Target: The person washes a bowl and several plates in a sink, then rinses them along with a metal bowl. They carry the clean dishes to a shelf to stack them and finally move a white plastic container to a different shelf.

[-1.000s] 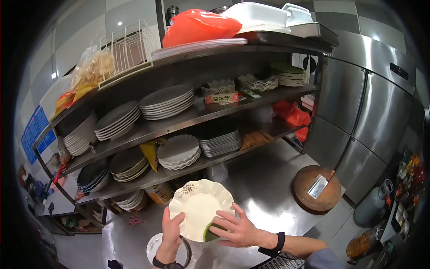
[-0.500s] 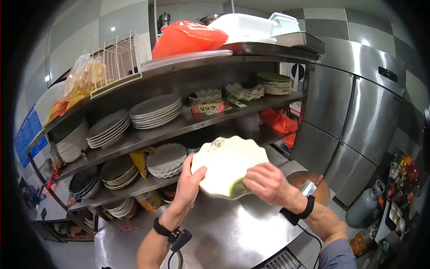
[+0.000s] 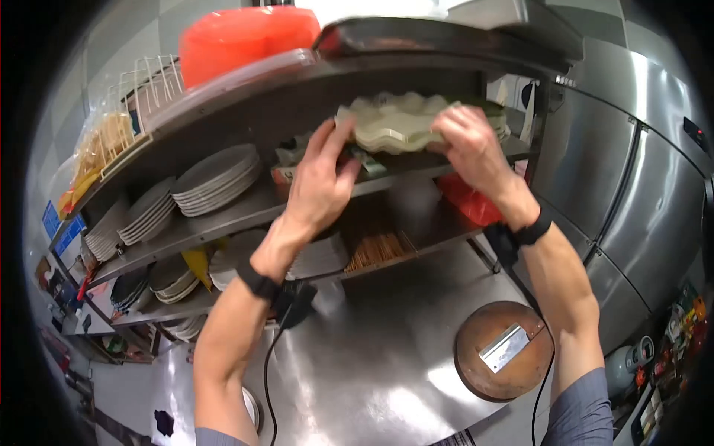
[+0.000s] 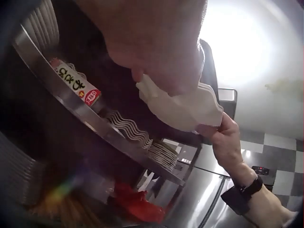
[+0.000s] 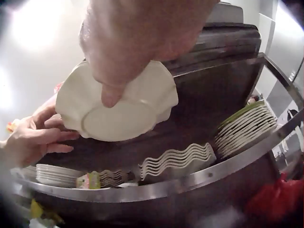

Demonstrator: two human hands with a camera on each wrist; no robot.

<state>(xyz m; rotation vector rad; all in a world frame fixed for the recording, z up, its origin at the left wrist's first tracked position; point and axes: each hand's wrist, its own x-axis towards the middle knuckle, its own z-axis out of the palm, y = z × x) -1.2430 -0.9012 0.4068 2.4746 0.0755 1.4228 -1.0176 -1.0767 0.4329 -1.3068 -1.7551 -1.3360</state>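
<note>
As seen from my remote post, the scalloped plates point(image 3: 398, 135) are raised at the front of the middle shelf point(image 5: 190, 184), toward its right-hand end. More than one rim shows; I cannot confirm the count. The right hand point(image 3: 476, 149) pinches the right rim, thumb pressed on the pale upper face. The left hand point(image 3: 320, 186) is at the left rim, fingers extended and spread apart; I cannot determine whether they touch the rim.

Within the middle shelf I record a wavy-edged stack point(image 5: 178, 161), with a green-topped stack point(image 5: 247, 127) beside it, nearer the right end. A printed box point(image 4: 76, 86) lies by the front edge, left of the wavy-edged stack. Farther left, a stack of oval plates point(image 3: 216, 182) sits near the front edge. Dark trays point(image 3: 416, 39) and a red bag point(image 3: 245, 43) occupy the top shelf. Below the middle shelf I note brown sticks point(image 3: 378, 251) and a second red bundle point(image 3: 470, 202).

On the steel table point(image 3: 357, 364), a round chopping board point(image 3: 476, 372) is positioned toward the right-hand edge, a cleaver point(image 3: 504, 349) lying flat on it. Both wrists carry black straps.
</note>
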